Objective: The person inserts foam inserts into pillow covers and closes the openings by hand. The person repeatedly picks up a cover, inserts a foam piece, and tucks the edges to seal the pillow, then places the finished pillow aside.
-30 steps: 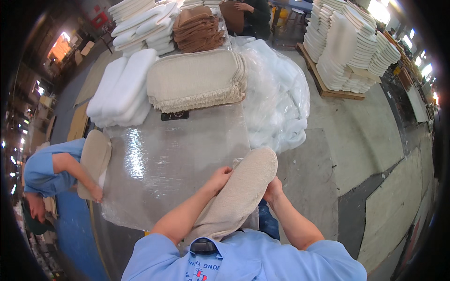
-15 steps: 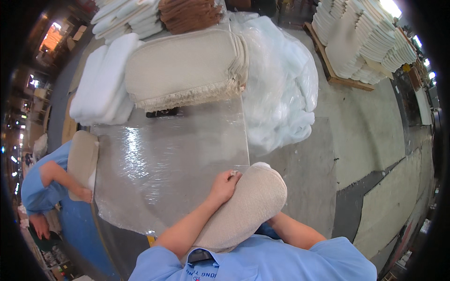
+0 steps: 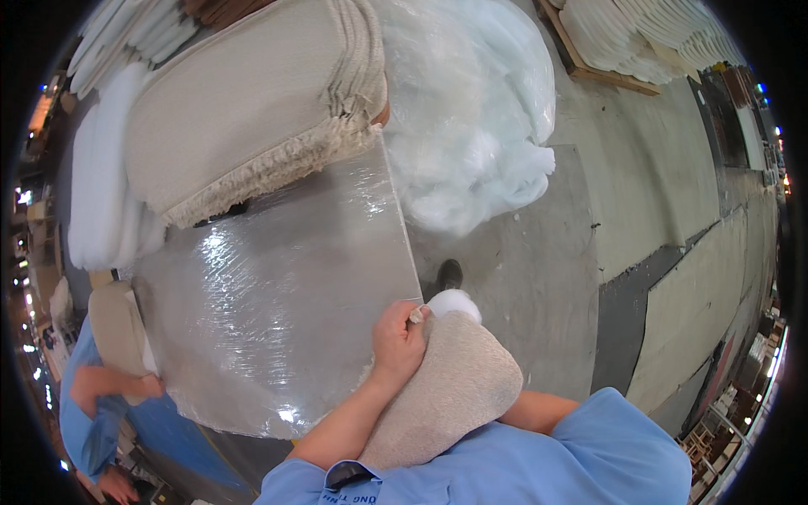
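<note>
A beige woven cushion cover [image 3: 454, 391] stands against my body, tilted. White padding [image 3: 455, 305] bulges from its far end. My left hand [image 3: 398, 341] is closed at the cover's left side, its thumb and fingers pinching a small pale bit of the cover's edge. That hand is beside the corner of the plastic-wrapped table. My right forearm [image 3: 539, 411] passes behind the cover, which hides the right hand and its fingers.
A plastic-covered table [image 3: 261, 303] lies at left and ahead, bearing stacked beige covers [image 3: 252, 93] and white pads [image 3: 105, 177]. Clear plastic bags [image 3: 471, 109] of white filling bulge beside it. Far left, a co-worker's arm [image 3: 109, 383] reaches to another beige cushion [image 3: 118, 324]. A pallet [image 3: 598, 67] stands far right.
The cover has tipped and its far end has pulled back, so more white padding shows. My left hand still pinches the edge. The view has shifted nearer the table.
</note>
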